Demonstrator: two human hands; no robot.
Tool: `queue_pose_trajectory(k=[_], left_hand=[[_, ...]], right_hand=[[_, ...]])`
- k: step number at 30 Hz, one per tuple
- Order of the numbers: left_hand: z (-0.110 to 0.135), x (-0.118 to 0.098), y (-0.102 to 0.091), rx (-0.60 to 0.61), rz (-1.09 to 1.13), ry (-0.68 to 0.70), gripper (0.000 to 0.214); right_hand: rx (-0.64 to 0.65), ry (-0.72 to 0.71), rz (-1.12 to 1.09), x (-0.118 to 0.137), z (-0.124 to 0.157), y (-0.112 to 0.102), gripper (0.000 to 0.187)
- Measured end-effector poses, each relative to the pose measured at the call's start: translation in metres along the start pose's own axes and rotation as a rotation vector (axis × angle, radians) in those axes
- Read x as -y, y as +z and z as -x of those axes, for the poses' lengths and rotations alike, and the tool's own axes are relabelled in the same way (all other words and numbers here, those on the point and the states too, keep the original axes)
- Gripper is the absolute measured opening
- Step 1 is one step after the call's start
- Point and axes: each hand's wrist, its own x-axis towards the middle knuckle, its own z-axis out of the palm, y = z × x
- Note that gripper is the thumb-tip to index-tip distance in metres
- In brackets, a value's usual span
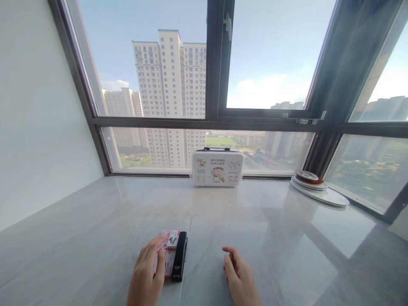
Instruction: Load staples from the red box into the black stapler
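My left hand [147,265] lies over pink-and-white packaging, its fingers stretched across it and the thumb apart. At its upper end sits a small white-and-pink box [172,238] with a picture of dark staples. Part of the pink packaging [169,260] below is hidden under the hand. Along the right side of the packaging lies a black stapler [179,257], lengthwise and touching or very near it. To the right, my right hand [238,274] hovers over or rests on the surface, index finger pointing left and the other fingers loosely bent. Nothing shows in it.
A white case [218,180] with cartoon prints and a black handle stands upright against the window. Several stacked round plates or mats [321,193] lie in the right corner. The glossy grey marble-like surface [95,238] meets a white wall [32,127] on the left.
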Motion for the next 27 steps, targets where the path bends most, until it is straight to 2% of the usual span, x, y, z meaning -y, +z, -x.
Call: queue_pose_trajectory(k=[2, 4, 5, 7, 9, 11, 15, 18, 22, 25, 27], left_hand=[[0.003, -0.021, 0.001, -0.04, -0.003, 0.078, 0.032], [0.008, -0.048, 0.012, -0.008, 0.014, 0.169, 0.032], [0.011, -0.062, 0.022, 0.057, 0.026, 0.224, 0.033], [0.019, -0.086, 0.045, 0.269, 0.04, 0.321, 0.038], [0.025, -0.102, 0.07, 0.452, 0.007, 0.35, 0.043], [0.031, -0.108, 0.091, 0.524, -0.074, 0.332, 0.049], [0.038, -0.097, 0.116, 0.486, -0.2, 0.308, 0.055], [0.041, -0.089, 0.12, 0.469, -0.227, 0.324, 0.055], [0.039, -0.088, 0.116, 0.512, -0.23, 0.325, 0.054], [0.03, -0.096, 0.107, 0.588, -0.185, 0.259, 0.055], [0.025, -0.108, 0.097, 0.602, -0.094, 0.159, 0.052]], right_hand=[[-0.004, -0.02, 0.021, -0.003, 0.001, -0.014, 0.047], [0.018, -0.06, 0.013, -0.001, 0.002, -0.021, 0.044], [0.034, -0.09, 0.01, 0.001, 0.002, -0.023, 0.042], [0.072, -0.158, 0.018, 0.006, 0.003, -0.025, 0.039], [0.107, -0.212, 0.058, 0.009, 0.002, -0.028, 0.037], [0.094, -0.215, 0.151, 0.007, 0.001, -0.032, 0.039], [-0.001, -0.159, 0.492, -0.007, -0.001, -0.042, 0.048], [0.083, -0.128, 0.751, -0.014, 0.0, -0.042, 0.057], [0.157, -0.111, 0.915, -0.012, 0.003, -0.035, 0.059], [0.154, -0.118, 0.983, -0.008, 0.003, -0.032, 0.056], [0.149, -0.117, 1.023, -0.006, 0.003, -0.033, 0.056]])
